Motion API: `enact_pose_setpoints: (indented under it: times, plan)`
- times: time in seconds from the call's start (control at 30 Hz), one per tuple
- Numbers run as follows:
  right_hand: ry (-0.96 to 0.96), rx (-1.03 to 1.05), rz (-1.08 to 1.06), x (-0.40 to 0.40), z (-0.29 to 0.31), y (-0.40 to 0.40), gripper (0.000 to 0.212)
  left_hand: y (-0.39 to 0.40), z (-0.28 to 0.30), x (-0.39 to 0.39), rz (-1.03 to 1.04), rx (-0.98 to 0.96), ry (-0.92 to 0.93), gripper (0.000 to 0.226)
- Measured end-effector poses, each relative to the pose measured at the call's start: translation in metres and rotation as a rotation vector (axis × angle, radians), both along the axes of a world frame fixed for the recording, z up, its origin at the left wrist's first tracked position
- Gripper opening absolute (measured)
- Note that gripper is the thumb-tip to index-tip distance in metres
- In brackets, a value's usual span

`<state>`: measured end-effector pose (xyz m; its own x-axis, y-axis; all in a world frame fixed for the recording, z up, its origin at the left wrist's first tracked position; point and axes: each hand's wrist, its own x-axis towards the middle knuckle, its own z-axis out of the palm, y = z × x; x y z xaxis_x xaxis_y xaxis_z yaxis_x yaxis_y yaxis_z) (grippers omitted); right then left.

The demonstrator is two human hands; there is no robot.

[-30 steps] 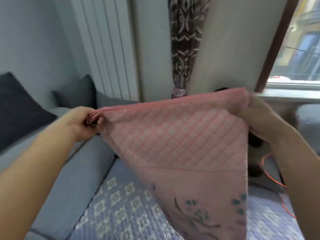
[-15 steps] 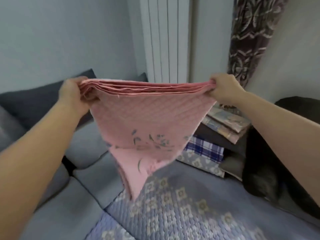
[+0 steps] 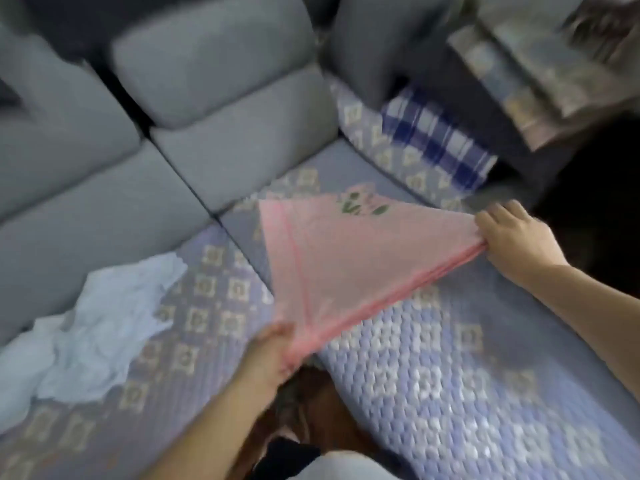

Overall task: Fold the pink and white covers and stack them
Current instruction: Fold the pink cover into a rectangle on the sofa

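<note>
The pink quilted cover (image 3: 349,258) is folded into a triangle and lies low over the sofa seat, its far part with a green flower print resting on the purple patterned seat cover (image 3: 450,375). My left hand (image 3: 273,351) grips its near corner. My right hand (image 3: 516,237) pinches the bunched right corner, so the folded edge runs taut between both hands. The white cover (image 3: 93,323) lies crumpled and unfolded on the seat at the left. The view is blurred.
Grey sofa cushions (image 3: 214,74) line the back and left. A pile of folded fabrics, one blue plaid (image 3: 436,140), sits in the far right corner under patterned folded covers (image 3: 540,74). A dark shape fills the right edge.
The pink cover, held up in the air between my hands before, has come down onto the sofa seat. My view has tipped downward from the wall and radiator to the seat.
</note>
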<state>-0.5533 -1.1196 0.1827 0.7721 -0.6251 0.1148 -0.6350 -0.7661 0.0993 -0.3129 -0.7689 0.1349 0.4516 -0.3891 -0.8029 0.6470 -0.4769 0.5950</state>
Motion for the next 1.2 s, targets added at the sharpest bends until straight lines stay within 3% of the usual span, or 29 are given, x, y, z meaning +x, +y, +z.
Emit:
enact_pose_setpoints:
  times: [0.1, 0.17, 0.3, 0.43, 0.53, 0.6, 0.67, 0.7, 0.73, 0.8, 0.93, 1.03, 1.13, 1.2]
  plan:
    - [0.152, 0.091, 0.060, -0.059, -0.102, 0.005, 0.028, 0.003, -0.095, -0.089, 0.044, 0.270, 0.148, 0.012]
    - [0.163, 0.110, 0.083, -0.079, -0.140, 0.006, 0.020, -0.001, -0.131, -0.121, -0.097, 0.354, 0.168, 0.017]
    - [0.054, 0.054, 0.066, -0.109, -0.139, -0.006, 0.008, -0.008, -0.131, -0.172, -0.317, 0.410, 0.186, 0.023]
    - [0.035, -0.044, 0.078, -0.164, -0.119, -0.009, 0.010, -0.004, -0.116, -0.213, -0.280, 0.363, 0.242, 0.023]
    - [0.096, -0.071, 0.021, -0.223, -0.140, -0.007, 0.013, 0.000, -0.133, -0.259, -0.390, 0.340, 0.332, 0.025]
    - [0.190, -0.040, -0.085, -0.266, -0.174, 0.003, 0.016, 0.002, -0.157, -0.287, -0.555, 0.354, 0.479, 0.031]
    - [0.375, 0.086, -0.338, -0.303, -0.214, 0.023, 0.022, -0.002, -0.180, -0.307, -0.947, 0.329, 0.648, 0.033]
    - [0.456, 0.196, -0.506, -0.312, -0.227, 0.035, 0.025, -0.004, -0.191, -0.311, -1.145, 0.318, 0.625, 0.035]
    - [0.497, 0.296, -0.649, -0.314, -0.235, 0.050, 0.024, -0.007, -0.197, -0.312, -1.262, 0.318, 0.501, 0.034]
    - [0.488, 0.461, -0.751, -0.301, -0.256, 0.079, 0.023, -0.018, -0.206, -0.294, -1.223, 0.298, 0.244, 0.031]
    - [0.195, 0.666, -0.682, -0.219, -0.288, 0.108, 0.038, -0.070, -0.223, -0.185, -1.116, 0.271, -0.305, 0.031]
    - [-0.009, 0.743, -0.635, -0.137, -0.295, 0.102, 0.046, -0.112, -0.246, -0.068, -1.047, 0.386, -0.792, 0.038]
    - [-0.098, 0.777, -0.590, -0.056, -0.300, 0.083, 0.053, -0.139, -0.273, 0.042, -0.901, 0.545, -1.042, 0.056]
    - [-0.110, 0.787, -0.563, -0.005, -0.303, 0.067, 0.059, -0.154, -0.289, 0.107, -0.858, 0.620, -1.095, 0.069]
